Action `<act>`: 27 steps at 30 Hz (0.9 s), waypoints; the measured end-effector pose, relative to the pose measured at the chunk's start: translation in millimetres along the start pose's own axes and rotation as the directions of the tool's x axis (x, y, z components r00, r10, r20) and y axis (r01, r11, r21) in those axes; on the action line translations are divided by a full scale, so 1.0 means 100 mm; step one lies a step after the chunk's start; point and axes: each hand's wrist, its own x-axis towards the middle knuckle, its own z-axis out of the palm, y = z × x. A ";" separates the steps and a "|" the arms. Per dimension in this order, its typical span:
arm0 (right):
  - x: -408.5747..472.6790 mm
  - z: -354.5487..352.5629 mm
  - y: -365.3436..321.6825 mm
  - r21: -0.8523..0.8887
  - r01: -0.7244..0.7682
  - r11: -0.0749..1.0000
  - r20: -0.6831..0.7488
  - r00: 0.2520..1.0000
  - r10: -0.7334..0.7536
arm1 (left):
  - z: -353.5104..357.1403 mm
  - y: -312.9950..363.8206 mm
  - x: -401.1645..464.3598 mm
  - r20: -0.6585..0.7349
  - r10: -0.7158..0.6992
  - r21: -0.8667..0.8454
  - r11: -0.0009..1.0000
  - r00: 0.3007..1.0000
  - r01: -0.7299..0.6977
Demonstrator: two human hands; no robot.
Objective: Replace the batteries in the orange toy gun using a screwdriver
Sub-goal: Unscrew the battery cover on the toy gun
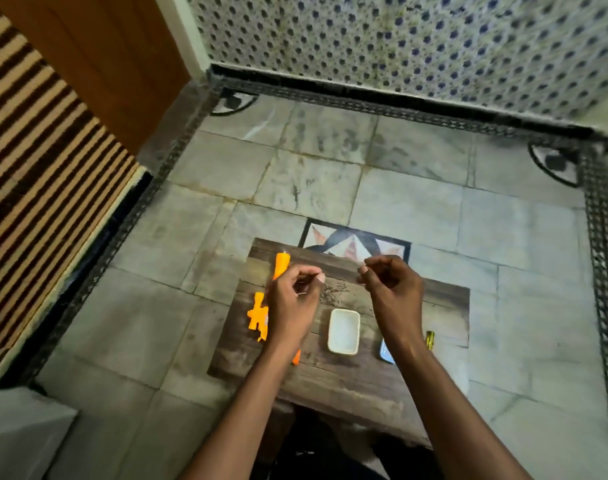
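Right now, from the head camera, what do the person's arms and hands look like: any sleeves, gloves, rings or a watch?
Both forearms are bare up to the bottom frame edge, with no sleeve showing. The left hand and right hand wear no gloves. No watch or bracelet shows at either wrist. The fingernails are short and look unpainted. The picture is too blurred to rule out a thin ring.

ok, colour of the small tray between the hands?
White, cream rim. The tray shows best in the head view.

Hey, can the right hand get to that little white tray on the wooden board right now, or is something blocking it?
Probably yes. The white tray lies bare between both forearms, nothing on or over it. The right hand hovers just above and beside it, though its fingers look pinched together, perhaps holding something tiny.
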 end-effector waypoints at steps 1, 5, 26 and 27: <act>0.02 0.01 0.03 0.004 -0.006 1.000 -0.031 1.000 0.006 | 0.04 -0.02 0.09 0.036 0.001 0.005 1.000 0.999 -0.001; 0.08 -0.01 0.16 0.001 -0.028 1.000 -0.114 0.993 0.028 | 0.21 -0.10 0.28 0.118 0.001 0.006 1.000 0.993 -0.002; 1.28 -0.06 3.04 0.085 -0.040 0.996 -0.264 0.963 0.062 | 1.59 -2.53 1.28 0.227 0.086 0.077 0.991 0.970 -0.106; 1.31 -0.05 3.13 0.087 -0.019 0.996 -0.271 0.962 0.042 | 1.63 -2.61 1.31 0.221 0.103 0.067 0.990 0.970 -0.121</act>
